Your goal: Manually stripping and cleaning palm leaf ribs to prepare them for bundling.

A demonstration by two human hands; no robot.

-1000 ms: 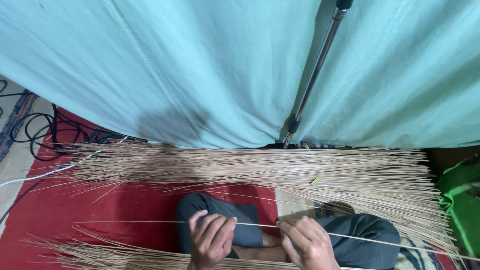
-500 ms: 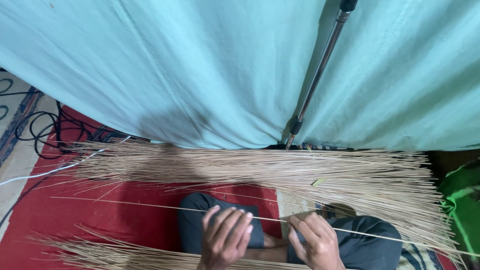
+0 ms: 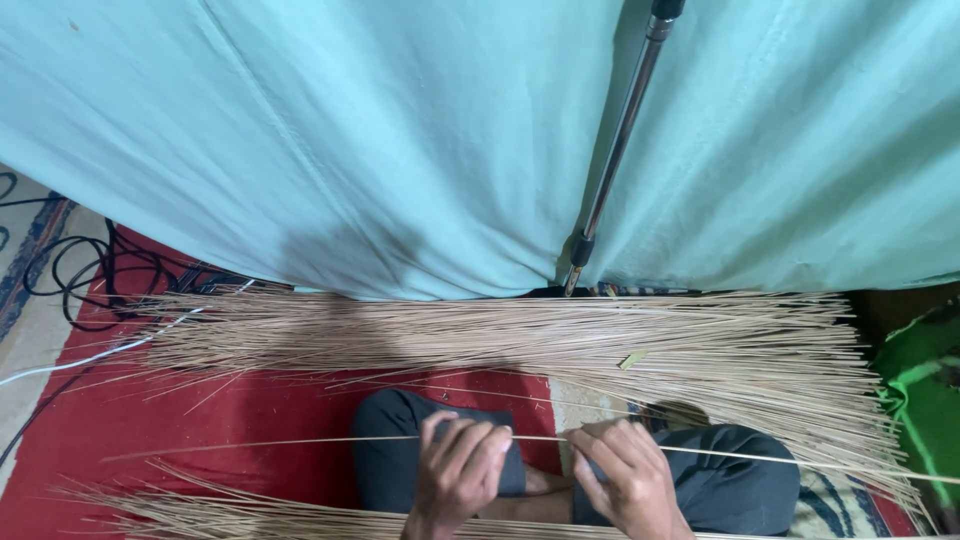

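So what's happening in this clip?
A person sits cross-legged on a red mat, holding one long thin stick across the knees. The left hand and right hand both pinch it near its middle. A broad pile of similar sticks lies ahead, below a teal cloth backdrop; another bundle lies nearer.

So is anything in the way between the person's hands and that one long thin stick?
Nothing visible. Both the left hand and the right hand already touch the long thin stick, which lies across the lap, apart from the big stick pile beyond the knees.
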